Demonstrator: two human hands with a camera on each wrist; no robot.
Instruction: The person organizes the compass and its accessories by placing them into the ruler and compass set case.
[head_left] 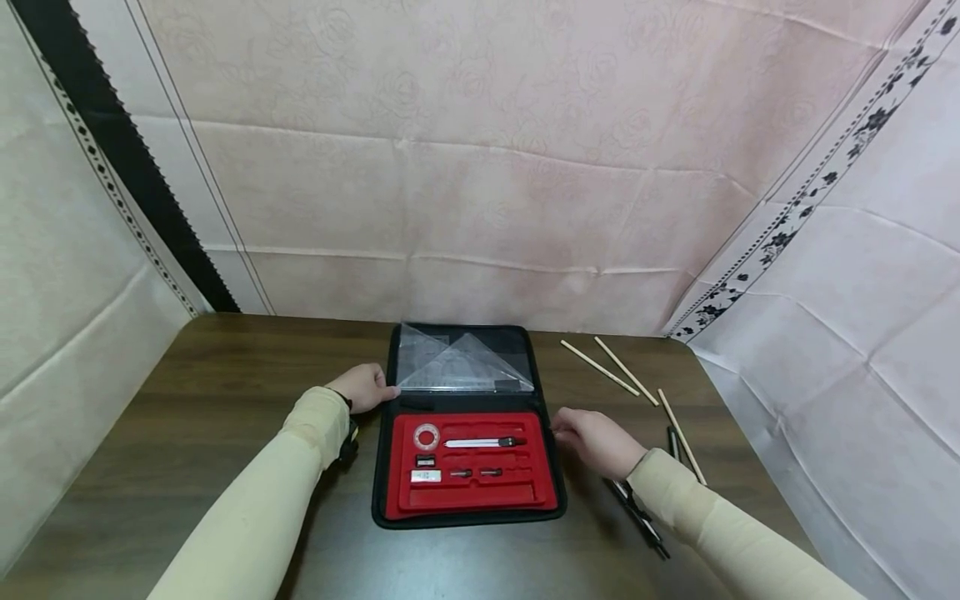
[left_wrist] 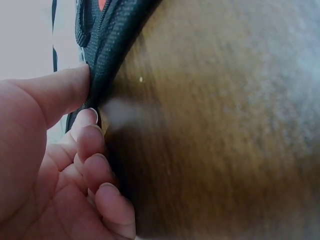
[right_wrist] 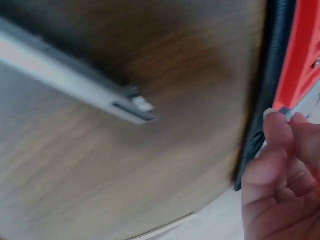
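**Both Hands at the Edges of an Open Drawing-Set Case**

While a black zip case (head_left: 467,425) lies opened flat near the middle of a dark wooden table (head_left: 195,417), a person's hands close in on it from either side. The left hand (head_left: 365,387) sits at the case's left edge near the hinge line; the left wrist view shows its thumb and curled fingertips (left_wrist: 90,131) pinching the black fabric rim (left_wrist: 107,47). The right hand (head_left: 596,440) rests against the right edge of the red tray (head_left: 472,496), fingers bent; the right wrist view shows their tips (right_wrist: 277,127) at the black border, though whether they actually grip it cannot be told. The case's long axis runs away from the person, the clear set squares (head_left: 465,367) in the far half and a compass (head_left: 483,442) in the near one, so the case lies between the two hands, each about equally close. Three wooden pencils (head_left: 626,371) lie well apart at the far right, and dark pens (head_left: 637,512) lie beneath the right forearm.
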